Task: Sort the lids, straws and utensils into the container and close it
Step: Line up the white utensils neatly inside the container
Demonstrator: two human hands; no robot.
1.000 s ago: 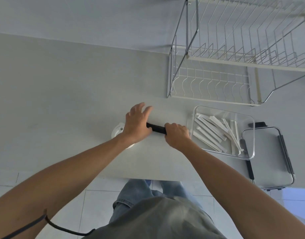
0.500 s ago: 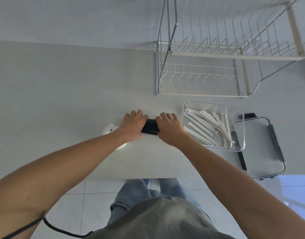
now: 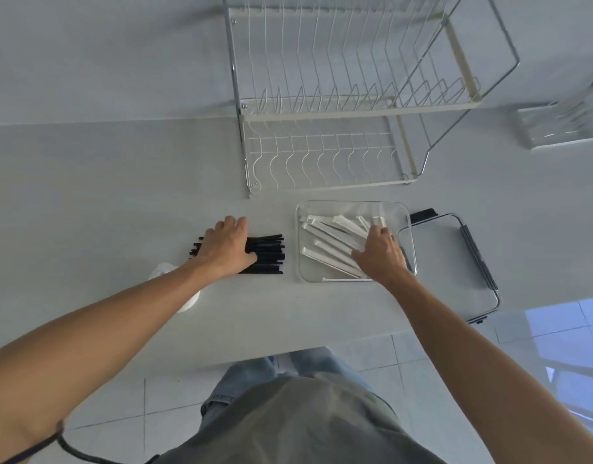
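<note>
The left hand point(image 3: 226, 247) lay flat, fingers spread, on the black straws point(image 3: 266, 254) at centre frame; the right hand point(image 3: 382, 254) reached loosely open into the container point(image 3: 410, 236), gripping nothing visible; next, I judged, the straws needed gathering.

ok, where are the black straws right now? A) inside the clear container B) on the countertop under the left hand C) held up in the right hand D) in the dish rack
B: the black straws lie fanned on the countertop with the left hand pressed flat on them, beside the clear container, which holds only white wrapped pieces where the right hand reaches in.
</note>
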